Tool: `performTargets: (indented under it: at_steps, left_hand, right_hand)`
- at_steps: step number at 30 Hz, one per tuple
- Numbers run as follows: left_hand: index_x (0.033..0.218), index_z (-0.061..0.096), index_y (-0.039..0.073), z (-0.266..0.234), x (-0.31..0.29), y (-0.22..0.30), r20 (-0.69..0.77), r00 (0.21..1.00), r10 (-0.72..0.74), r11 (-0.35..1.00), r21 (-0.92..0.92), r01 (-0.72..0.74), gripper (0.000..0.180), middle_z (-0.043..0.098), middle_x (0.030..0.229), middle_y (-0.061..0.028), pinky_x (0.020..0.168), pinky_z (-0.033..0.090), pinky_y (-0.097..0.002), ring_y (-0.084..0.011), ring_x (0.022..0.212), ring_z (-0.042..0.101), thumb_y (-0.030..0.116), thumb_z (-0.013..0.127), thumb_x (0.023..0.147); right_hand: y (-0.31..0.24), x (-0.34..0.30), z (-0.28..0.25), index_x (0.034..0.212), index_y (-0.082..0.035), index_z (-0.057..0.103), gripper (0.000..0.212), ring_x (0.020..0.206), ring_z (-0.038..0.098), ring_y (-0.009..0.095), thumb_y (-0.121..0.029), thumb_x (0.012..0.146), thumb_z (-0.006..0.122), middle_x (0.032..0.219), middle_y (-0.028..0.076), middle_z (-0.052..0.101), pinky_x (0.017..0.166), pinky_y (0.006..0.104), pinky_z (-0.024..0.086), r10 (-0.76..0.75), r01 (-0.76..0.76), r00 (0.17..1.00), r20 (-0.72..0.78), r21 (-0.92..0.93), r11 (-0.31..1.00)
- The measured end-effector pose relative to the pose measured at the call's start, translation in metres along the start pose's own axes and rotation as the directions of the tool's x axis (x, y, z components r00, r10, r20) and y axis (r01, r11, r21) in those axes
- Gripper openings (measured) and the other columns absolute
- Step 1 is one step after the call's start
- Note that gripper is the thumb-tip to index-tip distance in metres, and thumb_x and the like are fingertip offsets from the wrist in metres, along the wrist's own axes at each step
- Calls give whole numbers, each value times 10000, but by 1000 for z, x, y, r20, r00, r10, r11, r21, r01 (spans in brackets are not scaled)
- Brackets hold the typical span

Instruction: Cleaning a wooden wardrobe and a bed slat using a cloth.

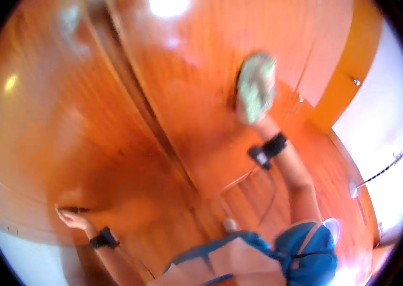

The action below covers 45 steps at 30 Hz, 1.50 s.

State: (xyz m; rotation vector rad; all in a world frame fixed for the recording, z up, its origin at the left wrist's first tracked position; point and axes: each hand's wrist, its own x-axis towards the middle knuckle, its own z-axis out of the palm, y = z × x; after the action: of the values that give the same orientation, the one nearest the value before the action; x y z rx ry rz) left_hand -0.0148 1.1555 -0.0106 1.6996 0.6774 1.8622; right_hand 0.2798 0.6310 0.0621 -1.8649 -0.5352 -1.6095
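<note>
My right hand (272, 85) is raised against the reddish-brown wooden door panel (201, 95). It presses a pale green cloth (254, 90) to the surface; the cloth covers most of the fingers, and both are smeared by motion. Lower on the left, my left hand (73, 220) is closed at a small metal door handle (57, 209) on the glossy left door (68, 157). Blur hides exactly how the fingers wrap it. Black bands sit on both wrists, with a small dark device at the right one.
A dark vertical gap (139, 95) runs between the two doors. Another small handle (300, 98) sits on the panel right of the cloth. An orange-brown door (349, 71) and a white wall (377, 114) stand at the right. Wood flooring (249, 200) lies below.
</note>
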Motion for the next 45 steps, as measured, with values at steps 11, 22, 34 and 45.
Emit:
performTargets:
  at_steps: [11, 22, 34, 45]
  left_hand:
    - [1108, 446, -58, -4, 3, -2, -20, 996, 85, 995, 56, -84, 380, 464, 1141, -168, 910, 329, -351, -258, 1045, 441, 225, 340, 878]
    - [1057, 491, -33, 6, 4, -8, -50, 998, 25, 1000, -18, -26, 275, 554, 941, -84, 747, 391, -266, -151, 834, 491, 136, 401, 860]
    - [1022, 514, -7, 3, 9, -7, -84, 989, 122, 989, 97, -113, 269, 537, 768, -56, 641, 402, -260, -133, 683, 474, 176, 407, 856]
    - [1016, 517, -7, -3, 5, -1, -51, 998, 36, 997, 65, -32, 283, 536, 748, -65, 625, 395, -265, -138, 663, 460, 196, 412, 849]
  right_hand:
    - [-104, 67, 4, 962, -24, 541, 268, 906, 484, 322, -209, 777, 480, 946, 142, 538, 798, 431, 373, -326, 314, 941, -90, -131, 941]
    - [-147, -92, 6, 820, -128, 601, 298, 1082, 367, 278, -287, 571, 563, 977, 59, 510, 886, 625, 186, -442, 487, 701, 560, 77, 870]
    - [-176, 26, 51, 814, -39, 589, 318, 1038, 414, 298, -334, 713, 525, 978, 180, 525, 835, 424, 369, -119, 131, 980, 158, -67, 989]
    - [-152, -168, 8, 1116, -116, 445, 578, 1126, 273, 345, -479, 675, 534, 1168, 140, 364, 902, 645, 148, -320, 360, 753, 575, 47, 932]
